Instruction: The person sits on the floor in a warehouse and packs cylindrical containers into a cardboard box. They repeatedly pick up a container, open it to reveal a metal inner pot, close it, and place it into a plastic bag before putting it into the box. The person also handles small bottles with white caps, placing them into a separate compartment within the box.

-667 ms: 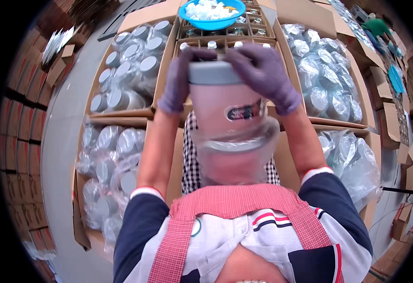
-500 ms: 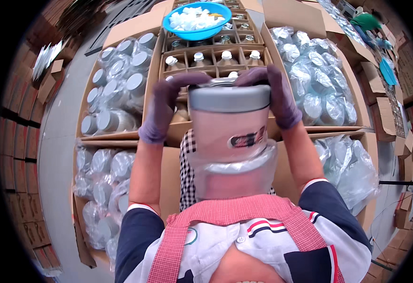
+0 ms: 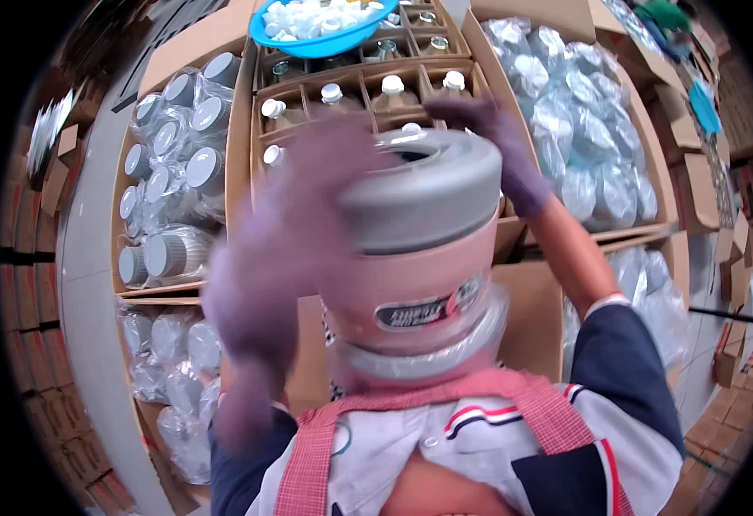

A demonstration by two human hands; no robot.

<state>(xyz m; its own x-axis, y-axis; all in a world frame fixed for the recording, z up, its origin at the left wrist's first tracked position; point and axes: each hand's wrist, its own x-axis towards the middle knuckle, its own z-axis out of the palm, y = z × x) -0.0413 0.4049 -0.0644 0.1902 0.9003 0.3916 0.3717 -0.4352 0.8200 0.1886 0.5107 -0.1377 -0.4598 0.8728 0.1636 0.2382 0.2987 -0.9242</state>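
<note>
Upright in front of my chest stands a large pink jug with a thick grey collar. A dark opening shows in its top. A dark printed label sits on its side, and a pale, clear-looking band circles its lower part. My left hand, in a purple glove, is in front of the collar's left side, smeared by motion; its fingers cannot be made out. My right hand, gloved likewise, is at the far right of the collar with its fingers stretched out; whether they touch the jug cannot be told.
Ahead, a divided carton holds white-capped bottles, with a blue basin of white caps above it. Cartons with plastic-wrapped grey-lidded containers are at left, and clear-wrapped items at right. A person in green is at far right.
Both hands were on the jug's top edge. My left hand has come nearer and lower; my right has shifted slightly outward. The jug's top now tilts into view, showing the opening.
</note>
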